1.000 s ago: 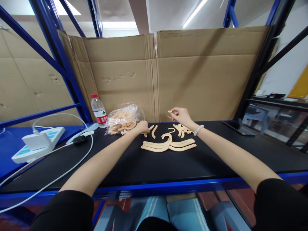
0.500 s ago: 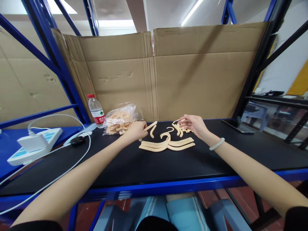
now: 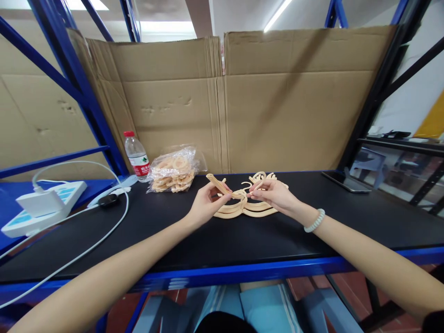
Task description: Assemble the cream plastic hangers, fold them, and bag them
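My left hand (image 3: 207,203) is closed on a cream hanger arm (image 3: 216,183), its free end tilted up and to the left. Pinched between the fingers of my right hand (image 3: 279,196) is a slim cream hanger piece (image 3: 255,186); the fingers hide much of its shape. Both hands hover close together over a stack of cream folding hangers (image 3: 258,213), lying flat with their hooks pointing away from me. Behind my right hand lies a pile of loose hanger parts (image 3: 262,176), partly covered by the fingers.
A clear plastic bag of cream parts (image 3: 173,172) and a water bottle (image 3: 137,157) stand at the back left. A white power strip (image 3: 45,208) with cables is at far left. At right lies a dark phone or tablet (image 3: 346,181). Cardboard (image 3: 294,101) walls the back.
My left hand has moved right, bringing the hanger arm in over the stack. My right hand has come left and down from the loose parts with a slim piece in its fingers.
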`<state>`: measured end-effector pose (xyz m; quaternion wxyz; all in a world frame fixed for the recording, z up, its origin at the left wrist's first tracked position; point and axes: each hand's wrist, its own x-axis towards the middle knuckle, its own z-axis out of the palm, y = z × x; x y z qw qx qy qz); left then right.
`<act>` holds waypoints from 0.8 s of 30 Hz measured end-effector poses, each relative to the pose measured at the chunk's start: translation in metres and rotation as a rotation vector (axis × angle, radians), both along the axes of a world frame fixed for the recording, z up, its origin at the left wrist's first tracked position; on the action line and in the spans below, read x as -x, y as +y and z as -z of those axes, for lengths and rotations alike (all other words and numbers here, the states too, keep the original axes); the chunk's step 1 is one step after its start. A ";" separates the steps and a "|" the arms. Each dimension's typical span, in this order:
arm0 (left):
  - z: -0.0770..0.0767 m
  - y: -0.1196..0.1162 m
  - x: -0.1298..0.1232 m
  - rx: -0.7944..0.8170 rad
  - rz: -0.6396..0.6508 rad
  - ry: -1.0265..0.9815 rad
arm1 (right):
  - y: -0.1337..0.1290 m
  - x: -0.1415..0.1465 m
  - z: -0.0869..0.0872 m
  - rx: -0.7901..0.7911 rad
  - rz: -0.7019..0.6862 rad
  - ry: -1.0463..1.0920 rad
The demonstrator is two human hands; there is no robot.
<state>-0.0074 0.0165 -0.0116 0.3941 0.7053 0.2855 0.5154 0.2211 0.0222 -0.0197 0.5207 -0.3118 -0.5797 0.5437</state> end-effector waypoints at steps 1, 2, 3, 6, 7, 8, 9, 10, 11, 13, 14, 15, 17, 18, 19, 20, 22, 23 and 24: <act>0.001 -0.001 0.000 0.004 0.004 -0.002 | -0.001 0.001 0.001 0.002 -0.005 -0.010; 0.001 -0.001 0.000 0.005 0.011 -0.004 | -0.002 0.001 0.001 0.008 -0.011 -0.017; 0.002 -0.002 0.000 0.006 0.020 -0.005 | -0.003 0.002 0.001 0.015 -0.021 -0.018; 0.003 -0.004 -0.001 0.004 0.044 -0.007 | -0.006 0.002 0.000 0.050 -0.102 -0.002; 0.003 -0.005 -0.002 0.005 0.047 -0.012 | -0.006 0.002 -0.001 0.068 -0.143 0.004; 0.003 -0.005 -0.002 0.004 0.046 -0.017 | -0.007 0.002 -0.001 0.088 -0.181 0.009; 0.003 -0.006 -0.002 0.001 0.044 -0.019 | -0.008 0.002 -0.001 0.106 -0.213 0.012; 0.004 -0.006 -0.003 -0.005 0.043 -0.017 | -0.008 0.002 -0.001 0.122 -0.238 0.013; 0.004 -0.006 -0.003 -0.012 0.044 -0.014 | -0.008 0.002 0.000 0.137 -0.253 0.014; 0.005 -0.005 -0.003 -0.031 0.052 -0.003 | -0.009 0.002 0.000 0.163 -0.265 0.008; 0.006 -0.005 -0.003 -0.042 0.057 0.004 | -0.009 0.002 0.000 0.174 -0.266 0.000; 0.007 -0.005 -0.002 -0.052 0.061 0.010 | -0.009 0.002 0.000 0.184 -0.265 -0.009; 0.008 -0.004 -0.002 -0.074 0.065 0.022 | -0.009 0.002 0.000 0.196 -0.264 -0.027; 0.009 -0.004 -0.001 -0.086 0.066 0.029 | -0.009 0.002 0.000 0.197 -0.268 -0.037; 0.009 -0.004 -0.001 -0.101 0.067 0.034 | -0.009 0.002 0.000 0.195 -0.271 -0.046; 0.009 -0.004 -0.001 -0.115 0.068 0.041 | -0.009 0.002 0.000 0.191 -0.272 -0.053; 0.009 -0.005 -0.001 -0.134 0.072 0.055 | -0.008 0.003 0.000 0.184 -0.258 -0.058; 0.009 -0.005 -0.002 -0.135 0.072 0.059 | -0.008 0.004 0.001 0.180 -0.244 -0.055; 0.009 -0.005 -0.002 -0.131 0.072 0.060 | -0.008 0.005 0.001 0.174 -0.227 -0.049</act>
